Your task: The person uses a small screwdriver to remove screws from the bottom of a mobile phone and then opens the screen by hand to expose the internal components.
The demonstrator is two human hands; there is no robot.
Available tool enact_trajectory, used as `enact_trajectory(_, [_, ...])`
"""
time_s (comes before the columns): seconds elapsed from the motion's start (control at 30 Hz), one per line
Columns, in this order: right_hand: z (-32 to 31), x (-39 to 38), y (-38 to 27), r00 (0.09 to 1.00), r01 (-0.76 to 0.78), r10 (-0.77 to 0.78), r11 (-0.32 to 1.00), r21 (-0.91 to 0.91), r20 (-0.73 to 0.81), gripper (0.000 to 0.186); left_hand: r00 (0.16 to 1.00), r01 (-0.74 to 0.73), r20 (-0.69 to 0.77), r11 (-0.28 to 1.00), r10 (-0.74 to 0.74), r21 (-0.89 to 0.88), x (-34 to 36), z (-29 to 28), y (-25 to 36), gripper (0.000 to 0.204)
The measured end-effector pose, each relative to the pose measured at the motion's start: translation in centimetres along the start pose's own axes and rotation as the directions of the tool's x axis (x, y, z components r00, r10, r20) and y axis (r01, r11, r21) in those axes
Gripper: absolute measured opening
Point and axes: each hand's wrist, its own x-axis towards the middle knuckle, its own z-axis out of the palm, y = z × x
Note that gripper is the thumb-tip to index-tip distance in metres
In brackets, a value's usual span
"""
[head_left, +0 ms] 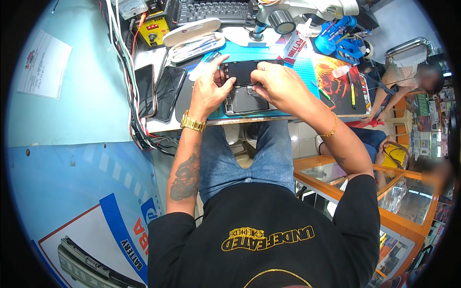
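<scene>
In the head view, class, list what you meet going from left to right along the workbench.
White paper sheet → bundle of cables → two dark phones lying flat → left hand → opened phone → right hand → red printed mat

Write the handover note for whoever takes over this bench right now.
Left hand: grips the left edge of the black phone screen panel, thumb on it.
Right hand: pinches the panel's right edge, fingertips down at the seam.
Open grey phone body: lies on the blue work mat, panel lifted at its top end.
Done: panel is up off the body.
Left: cannot tell whether any cable joins them; check first.
Two dark phones lie left.
</scene>
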Motion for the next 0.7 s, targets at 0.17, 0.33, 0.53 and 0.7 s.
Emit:
enact_trajectory(0.17, [-0.2, -0.2, 0.2, 1.000, -0.005, 0.005, 1.000, -0.005, 0.009, 0.015, 1.000, 0.006, 0.016, 1.000, -0.006, 0.002, 0.1, 0.3, 0.0, 0.063])
enact_trajectory(0.33, [-0.3, -0.2, -0.1, 0.999, -0.039, 0.039, 0.999, 0.017, 0.019, 0.015, 1.000, 0.009, 0.020, 0.999, -0.010, 0.047, -0.2, -0.2, 0.2, 0.064])
enact_trajectory(0.53, [0.0, -0.3, 0.0, 0.999, -0.038, 0.038, 0.999, 0.012, 0.013, 0.016, 0.999, -0.002, -0.049, 1.000, 0.002, 0.001, -0.2, 0.5, -0.7, 0.064])
enact_trajectory(0.7, [-0.1, -0.6, -0.3, 0.999, -0.038, 0.038, 0.998, 0.039, 0.004, 0.015, 0.999, 0.016, -0.033, 1.000, -0.015, 0.023, -0.3, 0.1, 0.3, 0.063])
